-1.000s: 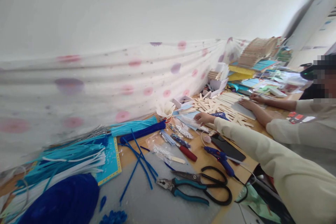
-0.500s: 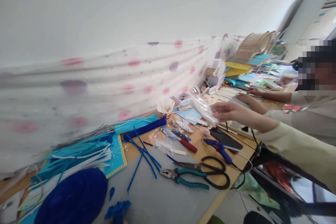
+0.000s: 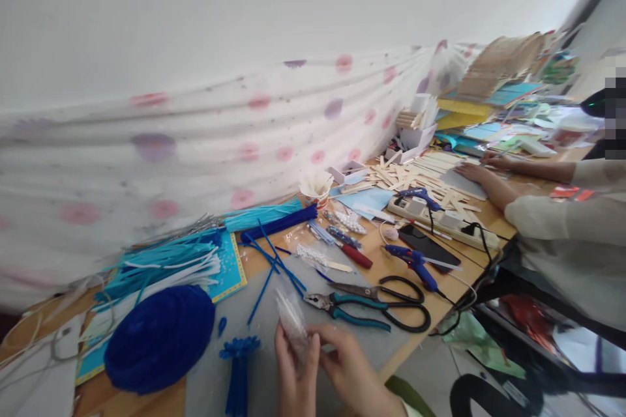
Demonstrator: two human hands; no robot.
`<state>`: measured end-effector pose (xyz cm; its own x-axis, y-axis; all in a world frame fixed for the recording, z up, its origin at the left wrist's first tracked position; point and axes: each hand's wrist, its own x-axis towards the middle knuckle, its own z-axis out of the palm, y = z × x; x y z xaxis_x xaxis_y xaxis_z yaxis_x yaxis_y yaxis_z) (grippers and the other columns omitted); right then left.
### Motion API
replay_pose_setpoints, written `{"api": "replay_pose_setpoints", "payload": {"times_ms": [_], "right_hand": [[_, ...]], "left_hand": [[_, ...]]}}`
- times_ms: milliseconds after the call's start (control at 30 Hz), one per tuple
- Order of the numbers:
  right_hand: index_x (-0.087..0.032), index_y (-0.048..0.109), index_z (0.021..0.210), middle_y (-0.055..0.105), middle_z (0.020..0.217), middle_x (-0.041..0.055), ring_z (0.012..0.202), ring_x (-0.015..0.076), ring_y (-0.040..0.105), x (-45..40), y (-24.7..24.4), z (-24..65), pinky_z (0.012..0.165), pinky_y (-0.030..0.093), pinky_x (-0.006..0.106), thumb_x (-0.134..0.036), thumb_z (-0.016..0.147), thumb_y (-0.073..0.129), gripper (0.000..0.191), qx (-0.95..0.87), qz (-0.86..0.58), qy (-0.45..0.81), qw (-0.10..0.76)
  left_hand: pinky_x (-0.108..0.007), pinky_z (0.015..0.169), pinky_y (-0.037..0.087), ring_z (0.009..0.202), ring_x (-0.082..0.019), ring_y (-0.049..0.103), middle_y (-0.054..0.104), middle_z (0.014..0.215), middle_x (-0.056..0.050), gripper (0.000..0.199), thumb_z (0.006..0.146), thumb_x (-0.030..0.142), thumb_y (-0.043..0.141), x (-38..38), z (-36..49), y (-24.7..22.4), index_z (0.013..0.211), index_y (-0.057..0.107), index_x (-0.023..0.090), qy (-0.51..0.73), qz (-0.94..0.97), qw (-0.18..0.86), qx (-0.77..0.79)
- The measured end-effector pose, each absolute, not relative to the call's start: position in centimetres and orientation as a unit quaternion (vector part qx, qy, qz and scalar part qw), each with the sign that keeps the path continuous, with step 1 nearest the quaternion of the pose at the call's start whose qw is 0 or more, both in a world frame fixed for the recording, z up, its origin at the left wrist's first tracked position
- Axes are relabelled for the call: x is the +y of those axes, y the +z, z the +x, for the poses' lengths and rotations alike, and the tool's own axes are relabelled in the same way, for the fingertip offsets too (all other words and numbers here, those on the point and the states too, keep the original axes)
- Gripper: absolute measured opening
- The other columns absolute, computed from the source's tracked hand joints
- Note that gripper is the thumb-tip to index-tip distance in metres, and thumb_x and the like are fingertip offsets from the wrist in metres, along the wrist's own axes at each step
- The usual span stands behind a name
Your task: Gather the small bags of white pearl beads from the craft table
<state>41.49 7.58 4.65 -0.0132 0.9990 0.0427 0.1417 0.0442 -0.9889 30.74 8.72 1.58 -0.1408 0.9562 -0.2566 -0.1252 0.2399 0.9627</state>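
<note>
Low in the view, a clear plastic packet (image 3: 289, 313) stands tilted between my two hands, its small contents too blurred to make out. My left hand (image 3: 293, 371) is closed round its lower part. From the right, my right hand (image 3: 349, 361) pinches the packet's side near its lower end. Left of my hands, a blue fuzzy flower-like piece (image 3: 238, 365) with a thick stem lies on the grey mat (image 3: 208, 371). Beyond it are loose blue pipe cleaners (image 3: 264, 290). Pliers (image 3: 342, 309) with teal handles and black-handled scissors (image 3: 379, 293) lie just past my right hand.
A round dark blue fuzzy disc (image 3: 159, 339) and pipe cleaner bundles (image 3: 166, 267) lie left. A blue glue gun (image 3: 413, 264), a phone (image 3: 430, 247), a power strip (image 3: 450, 221) and wooden sticks (image 3: 415, 176) lie right. A co-worker's hands (image 3: 472, 172) rest farther along.
My right hand has brought the packet back from over the far right of the table, and my left hand now holds it too. The blue flower-like piece shows more fully on the mat.
</note>
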Motion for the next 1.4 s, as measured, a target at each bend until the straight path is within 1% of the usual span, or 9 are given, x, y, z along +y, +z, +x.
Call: {"api": "replay_pose_setpoints", "payload": {"times_ms": [100,200,367,467,700,967,1100,1300,1400], "right_hand": [[-0.023,0.067,0.105,0.062,0.113,0.0088,0.098,0.0207,0.059,6.8,5.7,40.7,0.075,0.051,0.027,-0.01,0.074,0.053,0.036,-0.605,-0.489,0.457,0.431],[-0.02,0.068,0.093,0.064,0.099,0.0077,0.087,0.018,0.06,7.0,6.1,41.5,0.072,0.049,0.027,-0.02,0.081,0.055,0.018,-0.603,-0.507,0.444,0.427],[-0.019,0.061,0.102,0.061,0.095,0.0063,0.082,0.0177,0.056,9.1,4.6,43.2,0.072,0.045,0.03,-0.031,0.083,0.057,0.023,-0.551,-0.586,0.378,0.459],[-0.018,0.063,0.091,0.062,0.09,0.0049,0.08,0.0179,0.056,10.3,3.9,43.6,0.073,0.045,0.03,-0.029,0.078,0.063,0.017,-0.547,-0.581,0.393,0.457],[-0.019,0.051,0.071,0.052,0.062,-0.0026,0.058,0.0117,0.049,11.8,4.2,44.6,0.056,0.041,0.025,-0.052,0.073,0.066,0.036,-0.436,-0.521,0.511,0.526],[-0.022,0.045,0.081,0.059,0.06,-0.0049,0.056,0.0122,0.056,12.1,5.8,46.1,0.054,0.049,0.025,-0.052,0.059,0.078,0.05,-0.322,-0.503,0.597,0.536],[-0.021,0.049,0.091,0.069,0.068,-0.0007,0.056,0.0142,0.06,12.0,5.5,45.6,0.051,0.049,0.025,-0.05,0.054,0.082,0.058,-0.309,-0.52,0.611,0.511],[-0.019,0.053,0.082,0.069,0.066,-0.0007,0.054,0.0129,0.06,12.1,4.9,44.6,0.048,0.045,0.022,-0.047,0.051,0.083,0.052,-0.307,-0.519,0.629,0.49],[-0.019,0.053,0.08,0.068,0.067,-0.0006,0.055,0.0127,0.059,12.4,4.5,44.2,0.048,0.045,0.022,-0.049,0.053,0.082,0.049,-0.319,-0.519,0.633,0.478]], "left_hand": [[-0.033,0.084,0.052,0.107,-0.029,0.061,0.064,0.115,-0.015,0.07,0.06,0.06,0.072,9.9,29.9,2.1,0.112,0.056,0.015,0.468,0.327,0.581,0.58],[-0.032,0.08,0.053,0.095,-0.026,0.066,0.071,0.099,-0.012,0.062,0.059,0.061,0.072,10.5,29.2,2.3,0.1,0.065,0.015,0.481,0.284,0.619,0.553],[-0.028,0.07,0.051,0.081,-0.023,0.068,0.073,0.083,-0.009,0.05,0.056,0.049,0.08,10.4,29.8,2.7,0.091,0.07,0.013,0.442,0.277,0.671,0.526],[-0.026,0.066,0.049,0.073,-0.02,0.067,0.073,0.079,-0.009,0.048,0.059,0.047,0.079,10.2,30.2,3.0,0.09,0.071,0.011,0.426,0.321,0.661,0.528],[-0.032,0.078,0.052,0.088,-0.024,0.068,0.073,0.094,-0.013,0.056,0.065,0.056,0.071,10.7,30.1,3.5,0.101,0.07,0.013,0.441,0.251,0.712,0.485],[-0.039,0.087,0.053,0.102,-0.027,0.065,0.072,0.099,-0.013,0.062,0.072,0.068,0.056,11.8,29.8,4.7,0.106,0.067,0.017,0.454,0.143,0.776,0.413],[-0.04,0.09,0.051,0.109,-0.027,0.062,0.071,0.103,-0.012,0.063,0.069,0.068,0.059,11.7,29.5,4.5,0.108,0.067,0.019,0.467,0.145,0.77,0.409],[-0.04,0.093,0.05,0.112,-0.027,0.06,0.07,0.109,-0.01,0.067,0.067,0.068,0.061,11.6,29.1,3.9,0.115,0.064,0.021,0.471,0.154,0.78,0.382],[-0.04,0.093,0.049,0.107,-0.029,0.063,0.071,0.106,-0.012,0.068,0.061,0.056,0.074,11.3,28.8,3.5,0.116,0.063,0.017,0.47,0.179,0.763,0.405]]}}
